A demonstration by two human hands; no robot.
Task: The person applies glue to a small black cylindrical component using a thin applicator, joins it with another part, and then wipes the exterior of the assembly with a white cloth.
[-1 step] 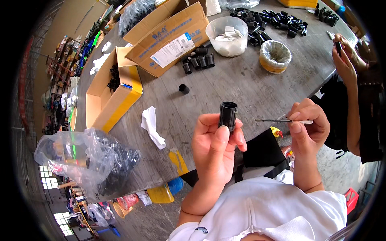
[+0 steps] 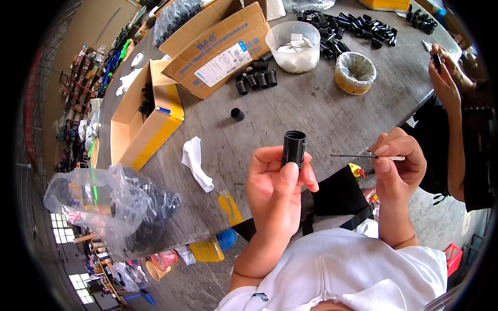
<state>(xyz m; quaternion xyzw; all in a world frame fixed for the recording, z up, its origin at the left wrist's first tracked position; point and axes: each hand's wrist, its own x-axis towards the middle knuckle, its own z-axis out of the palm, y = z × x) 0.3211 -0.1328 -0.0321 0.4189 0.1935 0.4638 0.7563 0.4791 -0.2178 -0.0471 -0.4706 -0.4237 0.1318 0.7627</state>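
Note:
My left hand (image 2: 277, 189) holds a short black plastic cylinder (image 2: 294, 147) upright between thumb and fingers, its hollow ribbed mouth facing up. To its right, my right hand (image 2: 399, 160) pinches a thin stick-like tool (image 2: 353, 155) with a dark slender shaft and a pale end. The tool lies almost level, its tip pointing left toward the cylinder but apart from it. A single black cap-like piece (image 2: 237, 114) stands on the grey table (image 2: 207, 116), beyond my left hand. Left of that hand lies a crumpled white cloth (image 2: 195, 163).
Farther back are several black cylinders (image 2: 251, 80), an open carton (image 2: 220, 52), a white tub (image 2: 292, 59) with white pieces, a bag-lined yellow container (image 2: 345, 83) and a black parts pile (image 2: 358, 28). A narrow box (image 2: 168, 119) and plastic bag (image 2: 124, 202) sit left. Another person's hands (image 2: 446, 78) work at right.
The black cylinder has turned very slightly in my left hand, and the thumb has shifted a little. The tool and everything else look the same.

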